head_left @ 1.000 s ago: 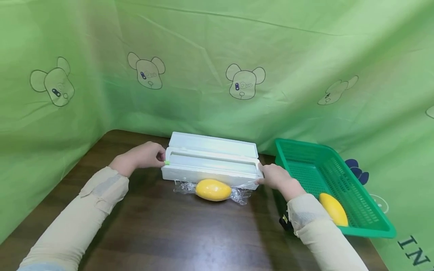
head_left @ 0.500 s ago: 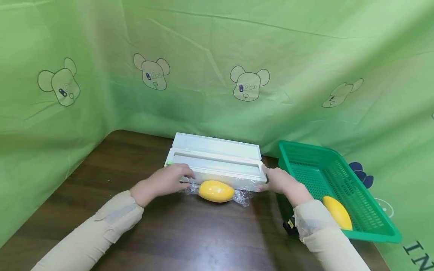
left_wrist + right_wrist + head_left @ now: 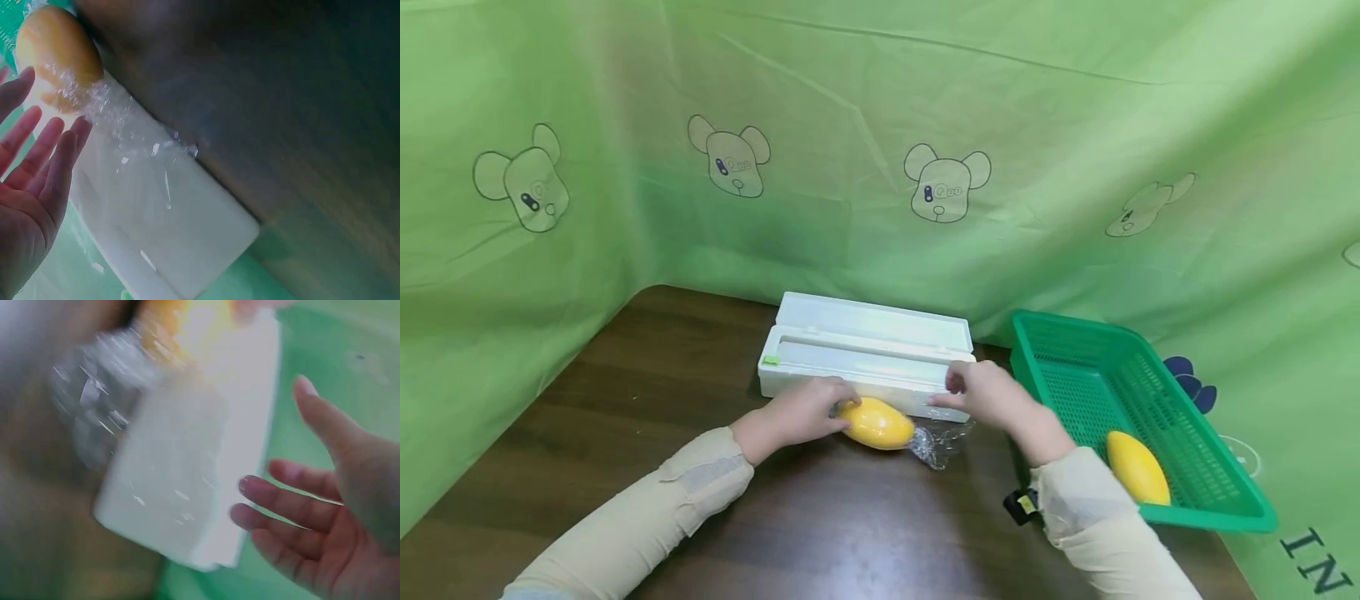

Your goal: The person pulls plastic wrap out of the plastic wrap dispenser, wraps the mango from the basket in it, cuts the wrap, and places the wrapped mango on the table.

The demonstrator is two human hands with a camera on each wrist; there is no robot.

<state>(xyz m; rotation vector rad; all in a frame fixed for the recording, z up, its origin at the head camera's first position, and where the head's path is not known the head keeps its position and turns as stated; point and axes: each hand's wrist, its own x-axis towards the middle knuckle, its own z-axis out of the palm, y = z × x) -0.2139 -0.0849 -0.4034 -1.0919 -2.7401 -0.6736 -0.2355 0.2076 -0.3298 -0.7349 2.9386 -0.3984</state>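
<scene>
A yellow mango lies on the table in clear cling film, its right end of film crumpled and loose. My left hand is at the mango's left end, thumb and fingers about it, hiding the film there. In the left wrist view the fingers show spread close beside the mango. Behind it stands a white cling film box with its lid tipped back and a green slider at its left end. My right hand hovers at the box's right end, fingers apart, holding nothing.
On the right a green plastic basket holds another yellow mango. A small black object with a yellow mark lies next to my right sleeve. A green printed curtain hangs behind the brown table.
My left hand has left the box's left end and come right to the mango. The mango has turned slightly and shifted right. My right hand has let go of the box and moved left.
</scene>
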